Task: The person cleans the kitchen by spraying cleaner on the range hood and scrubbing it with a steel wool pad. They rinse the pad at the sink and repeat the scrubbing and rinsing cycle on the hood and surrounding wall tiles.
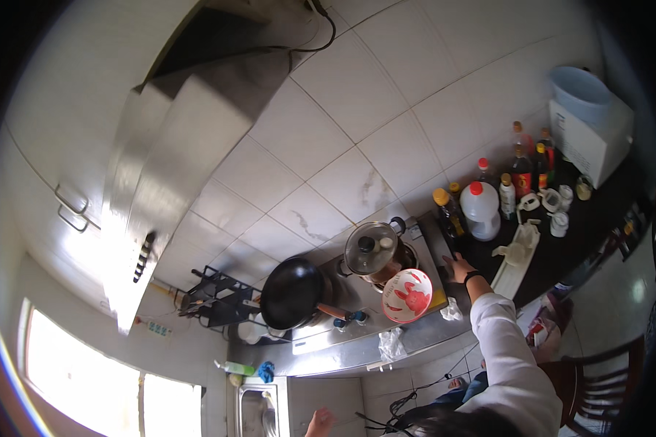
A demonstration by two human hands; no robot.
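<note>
My right hand (459,267), below a white sleeve and a dark wristband, reaches to the dark countertop just right of the gas stove, fingers apart, with nothing seen in it. Nearest to it on the left is a white bowl with a red rabbit picture (408,296), at the stove's right front. Behind the bowl stands a pot under a glass lid (367,248), with pale round things faintly visible through the glass. A black wok (291,294) with a wooden handle sits on the left side. My left hand (321,421) is blurred at the bottom edge, away from the stove; its fingers are unclear.
Sauce bottles (521,173), a large white jug (480,210) and small jars crowd the right counter, beside a long white plastic tool (518,257). Crumpled plastic (392,345) lies at the front edge. A sink (258,409) is lower left; a range hood (180,147) hangs above. Right: wooden chair (607,377).
</note>
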